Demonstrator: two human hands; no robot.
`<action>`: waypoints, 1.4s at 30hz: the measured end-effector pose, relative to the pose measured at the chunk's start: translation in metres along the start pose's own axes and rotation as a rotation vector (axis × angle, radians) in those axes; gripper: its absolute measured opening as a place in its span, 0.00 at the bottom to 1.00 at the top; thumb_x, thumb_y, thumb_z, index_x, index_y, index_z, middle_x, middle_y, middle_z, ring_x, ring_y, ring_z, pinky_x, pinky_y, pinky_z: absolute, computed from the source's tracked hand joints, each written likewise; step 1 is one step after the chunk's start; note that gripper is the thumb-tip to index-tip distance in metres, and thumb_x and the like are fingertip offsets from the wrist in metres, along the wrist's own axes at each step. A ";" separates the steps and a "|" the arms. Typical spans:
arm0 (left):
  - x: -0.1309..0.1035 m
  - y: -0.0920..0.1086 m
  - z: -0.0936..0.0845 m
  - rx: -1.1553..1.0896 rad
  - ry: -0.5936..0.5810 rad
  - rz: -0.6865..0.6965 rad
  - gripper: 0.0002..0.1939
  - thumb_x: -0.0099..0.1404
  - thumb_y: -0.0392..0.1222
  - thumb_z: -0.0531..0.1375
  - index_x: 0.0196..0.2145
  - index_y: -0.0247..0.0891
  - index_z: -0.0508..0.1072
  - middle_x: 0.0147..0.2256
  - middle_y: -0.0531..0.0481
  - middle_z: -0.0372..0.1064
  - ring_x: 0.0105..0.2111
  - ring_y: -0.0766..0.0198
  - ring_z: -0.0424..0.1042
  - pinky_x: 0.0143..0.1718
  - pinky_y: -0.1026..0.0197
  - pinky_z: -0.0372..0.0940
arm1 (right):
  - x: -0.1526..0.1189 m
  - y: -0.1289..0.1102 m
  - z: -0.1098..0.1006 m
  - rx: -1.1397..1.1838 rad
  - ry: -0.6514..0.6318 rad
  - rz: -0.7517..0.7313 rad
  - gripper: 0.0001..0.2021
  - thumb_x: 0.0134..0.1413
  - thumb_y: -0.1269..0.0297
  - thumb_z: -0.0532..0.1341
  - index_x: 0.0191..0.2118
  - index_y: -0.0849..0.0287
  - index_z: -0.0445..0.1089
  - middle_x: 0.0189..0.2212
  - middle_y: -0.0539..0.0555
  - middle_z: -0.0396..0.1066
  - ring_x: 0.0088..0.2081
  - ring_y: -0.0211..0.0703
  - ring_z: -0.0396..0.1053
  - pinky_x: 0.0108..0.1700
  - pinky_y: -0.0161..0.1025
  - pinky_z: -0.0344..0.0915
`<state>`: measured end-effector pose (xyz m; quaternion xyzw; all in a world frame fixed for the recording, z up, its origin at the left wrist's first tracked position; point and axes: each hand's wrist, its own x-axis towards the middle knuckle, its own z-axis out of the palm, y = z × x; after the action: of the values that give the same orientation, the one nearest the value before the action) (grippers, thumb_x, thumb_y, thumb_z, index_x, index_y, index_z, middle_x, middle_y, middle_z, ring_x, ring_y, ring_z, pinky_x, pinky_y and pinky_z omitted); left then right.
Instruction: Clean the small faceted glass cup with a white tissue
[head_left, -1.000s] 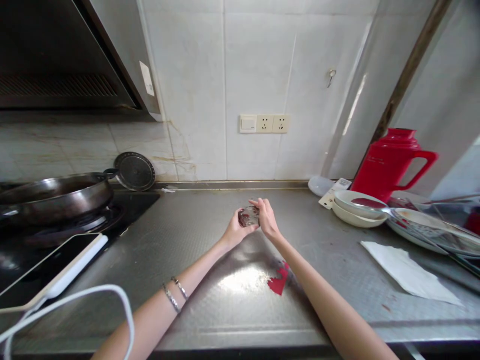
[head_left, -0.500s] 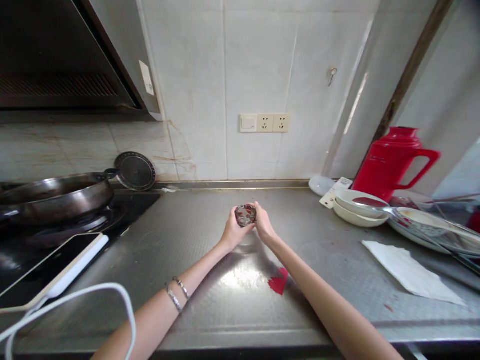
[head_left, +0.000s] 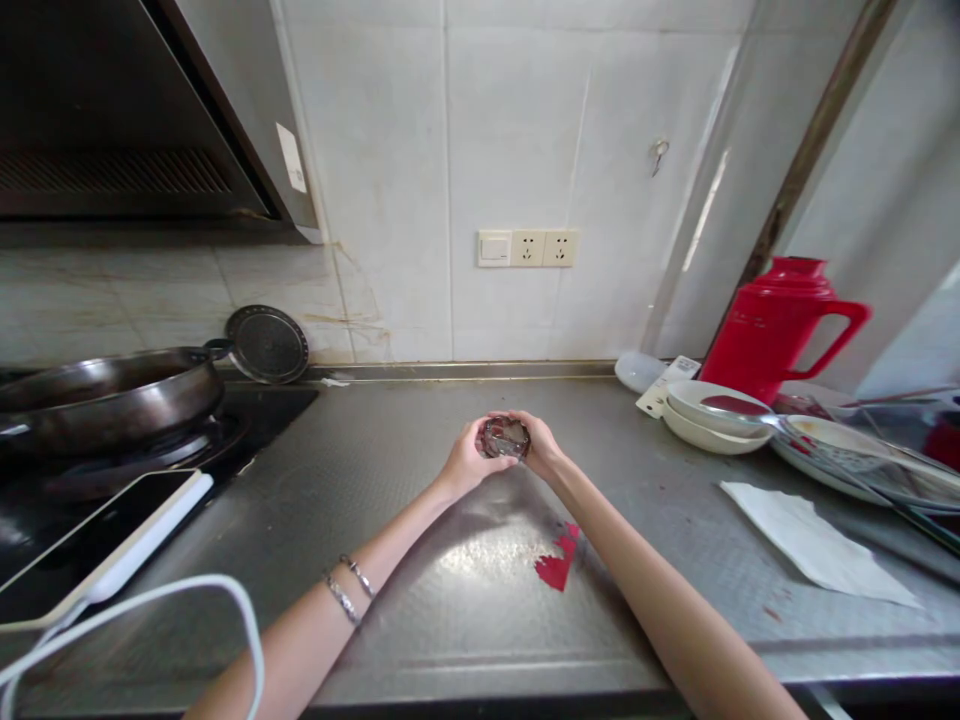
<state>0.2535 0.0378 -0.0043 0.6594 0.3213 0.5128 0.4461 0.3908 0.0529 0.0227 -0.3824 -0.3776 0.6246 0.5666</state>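
A small round glass cup (head_left: 505, 437), dark and see-through with reddish-brown patches, is held above the middle of the metal counter. My left hand (head_left: 465, 464) wraps its left and near side, the thumb lying along the front. From the right, my right hand (head_left: 543, 442) closes around the other side, its fingers over the far edge. The cup's round end faces me, tilted, and the hands hide most of its wall. Two silver bracelets sit on my left wrist.
A pan (head_left: 112, 400) stands on the stove at left, near a phone (head_left: 97, 540) with a white cable (head_left: 244, 605). At right are stacked bowls (head_left: 712, 415), a red thermos (head_left: 772, 325) and a white paper (head_left: 814, 540). A jagged red patch (head_left: 556, 565) shows on the counter (head_left: 375, 430).
Both hands have shifted slightly right with the cup, which is now turned and tilted differently. The red patch has a more jagged outline. The view has moved a little.
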 end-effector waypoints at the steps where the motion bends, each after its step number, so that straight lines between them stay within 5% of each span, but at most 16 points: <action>1: 0.001 -0.002 -0.001 -0.024 -0.020 -0.004 0.38 0.43 0.41 0.72 0.51 0.35 0.64 0.48 0.40 0.69 0.48 0.53 0.70 0.52 0.50 0.63 | 0.000 0.001 0.001 0.009 -0.009 0.014 0.13 0.49 0.64 0.55 0.30 0.62 0.76 0.28 0.58 0.77 0.28 0.47 0.74 0.34 0.41 0.71; 5: 0.001 -0.005 0.001 -0.038 -0.091 -0.006 0.33 0.51 0.44 0.69 0.51 0.34 0.62 0.48 0.40 0.68 0.49 0.55 0.69 0.53 0.50 0.61 | 0.000 0.008 0.004 0.054 0.011 0.035 0.13 0.49 0.64 0.55 0.29 0.63 0.75 0.26 0.59 0.77 0.26 0.47 0.74 0.32 0.42 0.71; 12: -0.005 -0.006 0.007 0.083 0.047 0.064 0.34 0.53 0.45 0.67 0.52 0.36 0.58 0.50 0.39 0.64 0.54 0.53 0.63 0.57 0.47 0.55 | 0.001 0.017 0.009 0.117 0.117 -0.094 0.14 0.47 0.60 0.53 0.32 0.60 0.74 0.34 0.57 0.77 0.33 0.47 0.75 0.39 0.43 0.71; 20: -0.002 -0.019 0.007 0.133 0.190 0.080 0.38 0.49 0.45 0.69 0.53 0.36 0.56 0.51 0.37 0.61 0.54 0.52 0.62 0.58 0.47 0.53 | 0.003 0.033 0.019 0.029 0.303 -0.267 0.16 0.46 0.53 0.53 0.31 0.58 0.73 0.34 0.53 0.77 0.37 0.45 0.72 0.38 0.37 0.68; 24: -0.005 -0.014 0.008 0.083 0.163 0.006 0.45 0.44 0.44 0.71 0.56 0.35 0.55 0.55 0.35 0.60 0.56 0.49 0.61 0.60 0.45 0.50 | 0.006 0.031 0.014 -0.034 0.326 -0.266 0.14 0.45 0.54 0.54 0.29 0.57 0.73 0.31 0.52 0.77 0.35 0.44 0.72 0.36 0.36 0.67; 29: -0.011 -0.001 0.014 -0.033 -0.024 0.019 0.41 0.51 0.42 0.67 0.59 0.37 0.55 0.58 0.37 0.60 0.58 0.51 0.61 0.61 0.45 0.53 | 0.011 0.013 -0.006 -0.013 0.254 -0.155 0.15 0.46 0.58 0.51 0.28 0.58 0.73 0.26 0.53 0.77 0.27 0.45 0.72 0.30 0.38 0.68; 32: -0.010 0.001 0.015 -0.083 0.011 0.011 0.36 0.50 0.40 0.68 0.56 0.36 0.61 0.55 0.38 0.64 0.55 0.52 0.65 0.59 0.46 0.57 | 0.008 0.002 -0.011 -0.006 0.140 -0.080 0.15 0.45 0.61 0.52 0.28 0.61 0.74 0.28 0.57 0.77 0.27 0.46 0.73 0.31 0.40 0.69; 37: -0.006 -0.005 0.008 -0.021 0.050 0.020 0.42 0.40 0.38 0.73 0.54 0.34 0.65 0.50 0.39 0.68 0.50 0.50 0.69 0.56 0.45 0.61 | -0.002 -0.002 -0.004 -0.022 -0.010 -0.015 0.19 0.48 0.58 0.51 0.31 0.64 0.76 0.30 0.61 0.78 0.28 0.50 0.74 0.33 0.45 0.70; 42: -0.008 -0.003 0.008 -0.098 0.009 0.011 0.39 0.43 0.40 0.72 0.53 0.36 0.66 0.50 0.41 0.70 0.50 0.53 0.70 0.55 0.48 0.62 | -0.005 -0.002 0.001 -0.092 -0.004 -0.108 0.23 0.51 0.51 0.50 0.31 0.63 0.77 0.33 0.60 0.78 0.30 0.49 0.74 0.36 0.44 0.69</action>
<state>0.2590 0.0295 -0.0105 0.6362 0.2941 0.5334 0.4736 0.3908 0.0483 0.0254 -0.3859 -0.4272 0.5760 0.5803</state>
